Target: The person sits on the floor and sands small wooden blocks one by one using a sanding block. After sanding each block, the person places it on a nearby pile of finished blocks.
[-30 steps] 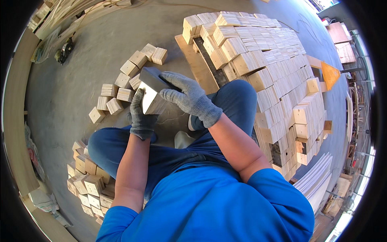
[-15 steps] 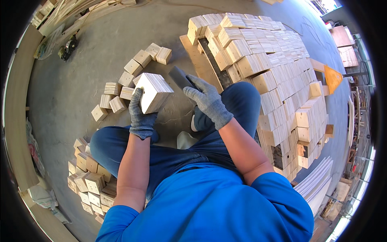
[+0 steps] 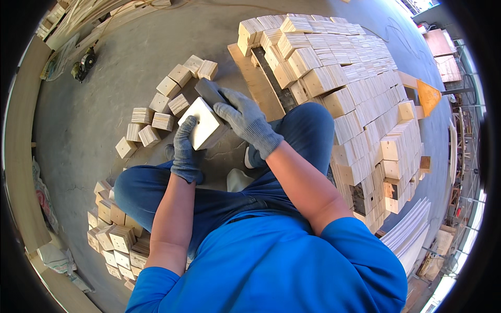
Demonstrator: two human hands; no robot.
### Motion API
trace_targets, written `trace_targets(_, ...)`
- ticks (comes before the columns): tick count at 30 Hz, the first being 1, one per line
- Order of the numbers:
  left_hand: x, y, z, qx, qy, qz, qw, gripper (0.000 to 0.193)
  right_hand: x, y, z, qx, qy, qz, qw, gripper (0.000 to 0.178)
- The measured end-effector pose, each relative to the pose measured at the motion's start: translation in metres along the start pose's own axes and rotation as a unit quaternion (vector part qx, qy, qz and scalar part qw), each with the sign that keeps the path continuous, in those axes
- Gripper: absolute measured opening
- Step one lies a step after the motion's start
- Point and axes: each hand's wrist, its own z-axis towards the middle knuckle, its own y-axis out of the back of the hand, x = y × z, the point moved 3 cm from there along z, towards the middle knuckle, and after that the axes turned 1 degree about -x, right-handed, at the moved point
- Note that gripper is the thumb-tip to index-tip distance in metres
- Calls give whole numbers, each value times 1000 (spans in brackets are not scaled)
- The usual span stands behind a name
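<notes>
My left hand (image 3: pixel 185 148), in a grey knit glove, grips a pale plywood block (image 3: pixel 201 123) in front of my knees, thumb lying on its broad face. A dark, flat rectangular block (image 3: pixel 210 93), perhaps a sanding block, is held in my gloved right hand (image 3: pixel 241 116). It lies against the upper right edge of the plywood block. My right fingers wrap over its back, so its lower end is hidden. Just beyond, several loose plywood blocks (image 3: pixel 168 87) form a curved row on the floor.
To the right rises a large stack of plywood blocks (image 3: pixel 334 78) on a wooden pallet (image 3: pixel 255 78), with a yellow-orange triangular piece (image 3: pixel 429 100) behind it. Another heap of blocks (image 3: pixel 122 237) sits by my left knee. A power tool (image 3: pixel 83 65) lies at far left.
My right hand has moved left, bringing the dark block from apart to against the plywood block's edge. The plywood block has tilted and shifted slightly down in my left hand.
</notes>
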Motion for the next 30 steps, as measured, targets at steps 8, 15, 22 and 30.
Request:
trace_targets(8, -20, 5, 5, 30, -39, -78, 996, 57, -11, 17, -47, 29, -18, -79, 996, 63)
trace_targets(15, -10, 1, 4, 17, -1, -63, 998, 57, -1, 11, -37, 9, -4, -94, 996, 63)
trace_targets(22, -12, -3, 5, 35, -29, -56, 997, 58, 4, 19, -27, 24, 31, -99, 994, 60)
trace_targets(30, -13, 2, 7, 34, -10, -32, 999, 69, -21, 19, -60, 37, -38, -55, 997, 58)
